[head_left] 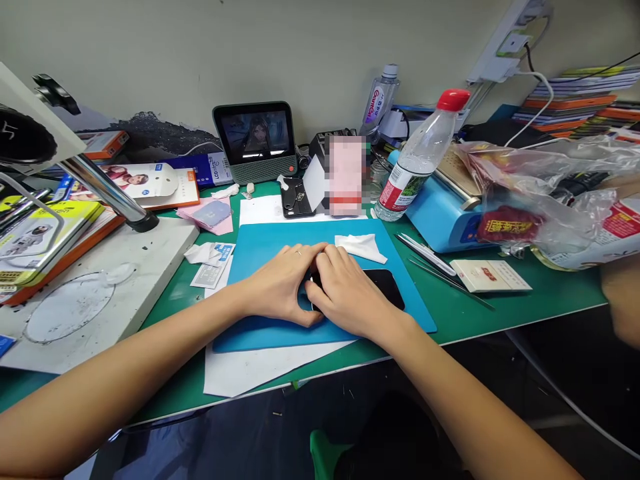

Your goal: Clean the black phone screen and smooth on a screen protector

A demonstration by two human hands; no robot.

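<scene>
A black smartphone (387, 285) lies screen up on the blue mat (265, 240), its left part mostly covered by my hands. My left hand (283, 283) curves around the phone's left end, thumb by the near edge and fingers by the far edge. Across the phone lies my right hand (347, 290), its fingers bent towards the far edge and its thumb pointing left over the screen. The fingertips of both hands meet at the far side. A crumpled white wipe (361, 247) rests on the mat just behind the phone.
Tweezers (450, 283) and a small white box (491, 276) lie on the right. Behind them stand a red-capped bottle (417, 160) and a blue device (440, 210). A smart display (257, 140) is at the back. Torn sachets (214, 263) and a microscope stand (170, 233) are left.
</scene>
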